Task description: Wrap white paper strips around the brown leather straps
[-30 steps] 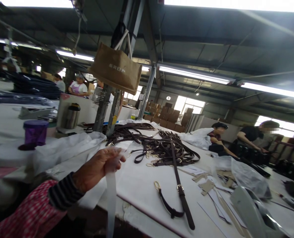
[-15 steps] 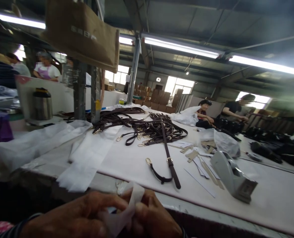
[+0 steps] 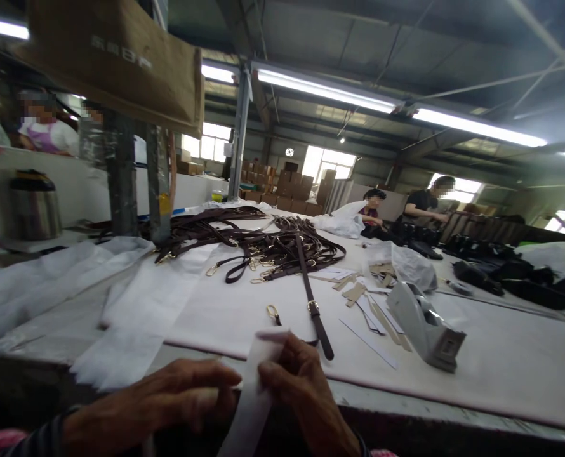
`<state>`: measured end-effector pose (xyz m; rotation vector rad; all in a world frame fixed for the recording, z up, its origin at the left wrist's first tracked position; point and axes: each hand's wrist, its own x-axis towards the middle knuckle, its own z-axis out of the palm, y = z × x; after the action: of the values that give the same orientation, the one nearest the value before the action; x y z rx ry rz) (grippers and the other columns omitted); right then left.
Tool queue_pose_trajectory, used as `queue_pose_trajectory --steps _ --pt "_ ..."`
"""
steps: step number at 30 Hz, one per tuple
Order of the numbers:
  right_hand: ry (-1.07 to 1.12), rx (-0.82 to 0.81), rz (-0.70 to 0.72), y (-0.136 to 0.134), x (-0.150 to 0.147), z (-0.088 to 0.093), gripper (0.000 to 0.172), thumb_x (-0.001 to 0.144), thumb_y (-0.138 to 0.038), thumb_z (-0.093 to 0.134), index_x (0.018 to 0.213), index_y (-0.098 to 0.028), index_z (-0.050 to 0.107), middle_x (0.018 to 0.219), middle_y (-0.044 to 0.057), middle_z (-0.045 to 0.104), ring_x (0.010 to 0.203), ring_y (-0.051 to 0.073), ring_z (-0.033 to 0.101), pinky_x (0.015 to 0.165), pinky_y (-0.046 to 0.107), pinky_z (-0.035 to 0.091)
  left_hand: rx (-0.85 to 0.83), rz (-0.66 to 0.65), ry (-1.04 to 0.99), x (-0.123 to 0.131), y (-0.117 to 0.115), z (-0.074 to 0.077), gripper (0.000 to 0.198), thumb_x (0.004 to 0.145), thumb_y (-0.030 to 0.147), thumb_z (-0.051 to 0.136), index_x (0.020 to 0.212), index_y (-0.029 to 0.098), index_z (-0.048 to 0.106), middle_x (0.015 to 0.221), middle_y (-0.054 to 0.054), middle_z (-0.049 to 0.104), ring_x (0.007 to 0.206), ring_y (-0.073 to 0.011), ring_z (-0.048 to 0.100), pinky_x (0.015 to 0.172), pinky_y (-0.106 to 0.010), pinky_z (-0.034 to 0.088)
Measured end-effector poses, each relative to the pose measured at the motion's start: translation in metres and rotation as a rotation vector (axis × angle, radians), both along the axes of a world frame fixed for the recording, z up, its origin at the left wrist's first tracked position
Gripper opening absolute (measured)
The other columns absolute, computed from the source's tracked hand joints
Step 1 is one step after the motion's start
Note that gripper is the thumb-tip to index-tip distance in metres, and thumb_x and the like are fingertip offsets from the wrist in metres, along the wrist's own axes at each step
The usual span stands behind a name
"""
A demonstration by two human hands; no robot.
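Both my hands are low at the near edge of the table, pinching one white paper strip (image 3: pixel 251 397) between them. My left hand (image 3: pixel 153 406) grips the strip from the left with thumb and fingers closed on it. My right hand (image 3: pixel 306 393) holds its upper right edge. Just beyond my right hand lies a single dark brown strap (image 3: pixel 313 308) with a gold buckle. A gold clasp (image 3: pixel 273 313) lies beside it. Farther back sits a pile of brown straps (image 3: pixel 263 244) with gold hardware.
A grey tape dispenser (image 3: pixel 423 327) stands right of the strap, with card and paper pieces (image 3: pixel 363 298) behind it. White tissue sheets (image 3: pixel 134 304) cover the left side. A metal flask (image 3: pixel 33 204), posts and a hanging brown bag (image 3: pixel 115 60) are at left. People work at the far right.
The view dropped from the room toward the table edge. My left hand came down with the strip, and my right hand joined it; now the strip stands straighter between both hands.
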<state>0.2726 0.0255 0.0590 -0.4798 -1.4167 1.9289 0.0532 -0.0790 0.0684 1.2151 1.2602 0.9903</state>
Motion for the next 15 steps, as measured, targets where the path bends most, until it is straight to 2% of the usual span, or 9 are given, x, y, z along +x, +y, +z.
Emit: queue_pose_trajectory --steps 2,4,6,9,12,15 --pt "-0.041 0.004 0.003 -0.01 -0.004 -0.001 0.064 0.074 -0.039 0.084 0.131 -0.019 0.06 0.087 0.003 0.068 0.075 0.016 0.06 0.063 0.025 0.043 0.046 -0.155 -0.05 0.016 0.023 0.024 0.043 0.086 0.057 0.067 0.104 0.02 0.077 0.103 -0.008 0.072 0.095 -0.028 0.064 0.083 -0.034 0.052" --pt "-0.103 0.024 -0.062 -0.015 -0.004 -0.003 0.078 0.073 -0.039 0.085 0.141 -0.021 0.052 0.093 0.004 0.07 0.083 0.02 0.064 0.067 0.028 0.046 0.103 -0.195 -0.103 0.031 0.046 0.035 0.041 0.09 0.054 0.064 0.103 0.016 0.076 0.099 -0.008 0.072 0.088 -0.0237 0.064 0.08 -0.031 0.049" --pt "-0.163 0.089 -0.113 -0.013 0.0 -0.006 0.087 0.074 -0.037 0.083 0.149 -0.022 0.042 0.088 0.003 0.07 0.079 0.021 0.064 0.064 0.029 0.046 0.131 -0.097 -0.142 0.042 0.065 0.032 0.039 0.088 0.051 0.069 0.101 0.014 0.075 0.092 -0.007 0.072 0.077 -0.0181 0.06 0.07 -0.026 0.045" --pt "-0.255 0.176 -0.157 -0.003 0.008 -0.012 0.095 0.076 -0.032 0.079 0.157 -0.023 0.031 0.077 0.0 0.066 0.065 0.017 0.058 0.059 0.028 0.044 0.133 0.026 -0.174 0.051 0.089 0.02 0.036 0.084 0.048 0.074 0.096 0.013 0.075 0.083 -0.004 0.069 0.067 -0.0127 0.054 0.064 -0.023 0.041" --pt "-0.332 0.214 -0.228 0.008 0.014 -0.018 0.099 0.076 -0.027 0.077 0.159 -0.025 0.024 0.073 -0.002 0.063 0.061 0.016 0.056 0.057 0.027 0.044 0.135 -0.024 -0.233 0.058 0.108 0.014 0.035 0.078 0.042 0.079 0.095 0.012 0.076 0.079 -0.005 0.069 0.065 -0.0124 0.054 0.063 -0.023 0.04" --pt "-0.321 0.263 -0.237 0.021 0.019 -0.017 0.099 0.075 -0.028 0.079 0.158 -0.024 0.025 0.068 -0.004 0.06 0.061 0.016 0.056 0.056 0.026 0.044 0.172 -0.063 -0.282 0.063 0.126 0.014 0.037 0.07 0.035 0.086 0.095 0.01 0.076 0.079 -0.006 0.07 0.066 -0.0134 0.056 0.063 -0.023 0.04"
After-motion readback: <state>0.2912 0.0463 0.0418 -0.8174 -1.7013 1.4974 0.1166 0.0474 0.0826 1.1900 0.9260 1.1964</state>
